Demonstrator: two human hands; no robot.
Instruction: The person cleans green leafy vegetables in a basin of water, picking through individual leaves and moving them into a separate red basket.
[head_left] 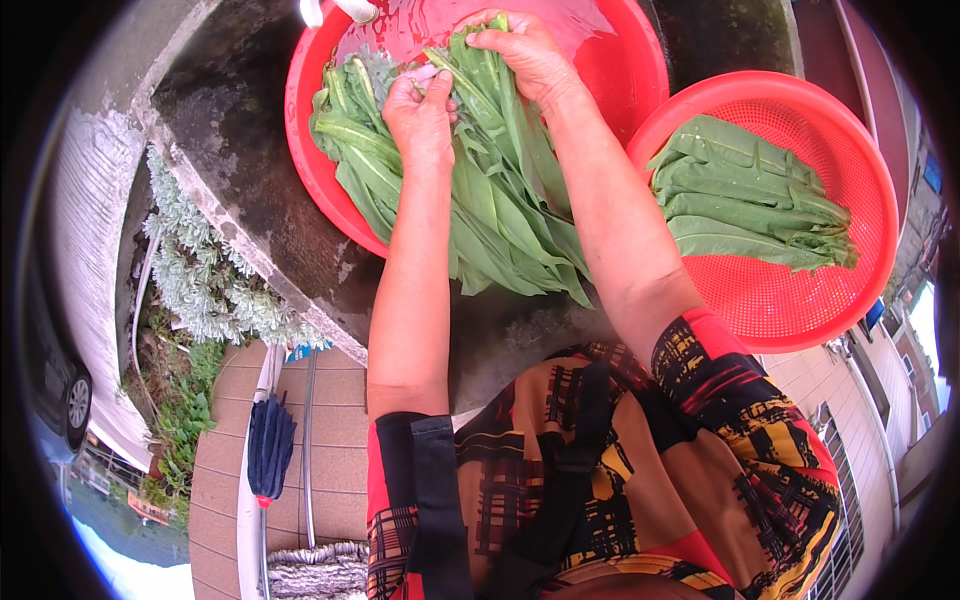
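Over the red basin (pixel 297 110), my right hand (pixel 528 60) grips the stalk end of long leafy greens (pixel 505 200). Their broad blades hang down between my forearms, past the basin's near rim. My left hand (pixel 418 115) is closed beside these stalks, thumb pressed to curled fingers, with a leaf edge at its fingertips. Exactly what it pinches is partly hidden. More leaves (pixel 365 150) lie left of that hand, inside the basin. Water (pixel 420 25) shows at the basin's far side.
To the right, a red colander (pixel 770 310) holds a flat stack of green leaves (pixel 750 195). A white tap (pixel 357 10) reaches over the basin's far rim. Both vessels stand on a dark concrete sink ledge (pixel 225 150). A folded umbrella (pixel 270 445) hangs at lower left.
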